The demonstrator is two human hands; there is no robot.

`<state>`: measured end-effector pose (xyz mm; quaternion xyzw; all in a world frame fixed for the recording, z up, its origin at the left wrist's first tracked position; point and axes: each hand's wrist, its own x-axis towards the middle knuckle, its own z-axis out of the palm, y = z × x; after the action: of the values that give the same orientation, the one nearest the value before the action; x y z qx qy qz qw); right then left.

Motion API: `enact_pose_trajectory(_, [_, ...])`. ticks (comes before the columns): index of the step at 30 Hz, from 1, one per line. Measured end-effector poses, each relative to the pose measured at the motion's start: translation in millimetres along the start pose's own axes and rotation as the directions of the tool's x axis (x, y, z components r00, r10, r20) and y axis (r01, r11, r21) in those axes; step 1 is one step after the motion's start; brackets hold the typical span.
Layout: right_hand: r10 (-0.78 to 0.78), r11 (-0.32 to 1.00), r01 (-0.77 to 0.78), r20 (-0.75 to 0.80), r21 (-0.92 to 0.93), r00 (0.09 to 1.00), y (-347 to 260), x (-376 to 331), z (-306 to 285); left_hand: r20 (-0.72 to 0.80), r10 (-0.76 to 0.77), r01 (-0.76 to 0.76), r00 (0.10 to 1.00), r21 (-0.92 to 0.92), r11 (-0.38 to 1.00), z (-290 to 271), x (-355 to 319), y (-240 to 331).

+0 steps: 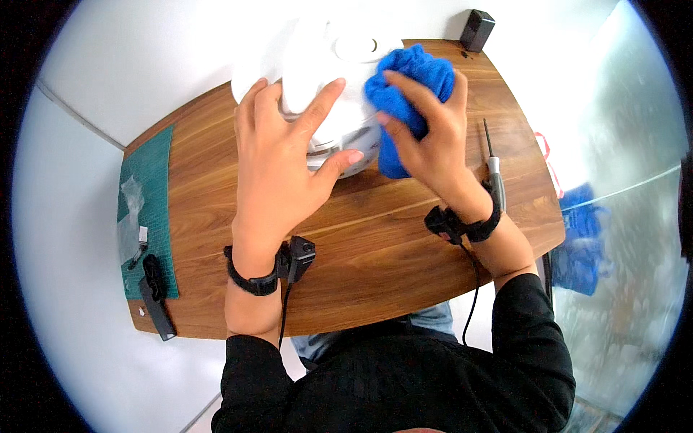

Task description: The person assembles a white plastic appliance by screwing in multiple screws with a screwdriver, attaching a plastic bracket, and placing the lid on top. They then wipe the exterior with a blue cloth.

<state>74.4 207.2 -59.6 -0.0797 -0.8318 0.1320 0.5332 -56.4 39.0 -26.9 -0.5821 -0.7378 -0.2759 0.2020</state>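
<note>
At the top centre of the frame, a white appliance [325, 79] is steadied on the wooden table [404, 238] by the left hand [278, 162], fingers spread flat against its side. A blue cloth [408, 86] is gripped by the right hand [429, 137] and pressed against the appliance's right flank. A screwdriver [494, 166] is seen at right, a green mat [151, 187] at left.

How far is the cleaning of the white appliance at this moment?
Done: nothing can be confirmed; the white appliance is too bright to show clean or dirty areas. In hand: the left hand steadies the appliance, and the right hand presses a blue cloth against its right side. Left: its left side and front, judging by where the cloth sits; the screwdriver lies untouched on the wooden table.
</note>
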Motion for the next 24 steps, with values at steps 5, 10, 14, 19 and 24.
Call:
enact_pose_trajectory(5, [-0.089,0.994,0.091,0.037,-0.067,0.995,-23,-15,2,-0.043,-0.018,0.021,0.999,0.066,0.998,11,-2,0])
enact_pose_trajectory(10, [-0.051,0.998,0.05,0.059,0.029,0.997,-3,-3,-6,-0.073,-0.062,0.06,0.995,-0.025,0.998,7,1,2])
enact_pose_trajectory(14, [0.145,0.983,-0.152,0.079,0.098,0.986,25,10,-13,-0.012,-0.108,0.104,0.994,-0.181,0.978,-2,0,-11])
enact_pose_trajectory(19, [0.236,0.962,-0.247,0.096,0.12,0.967,24,2,-7,0.045,-0.107,0.116,0.993,-0.335,0.935,-10,-2,-28])
enact_pose_trajectory(24, [0.063,0.993,-0.072,0.097,0.095,0.993,-16,-10,-6,0.041,-0.125,0.132,0.991,-0.29,0.948,-12,-4,-26])
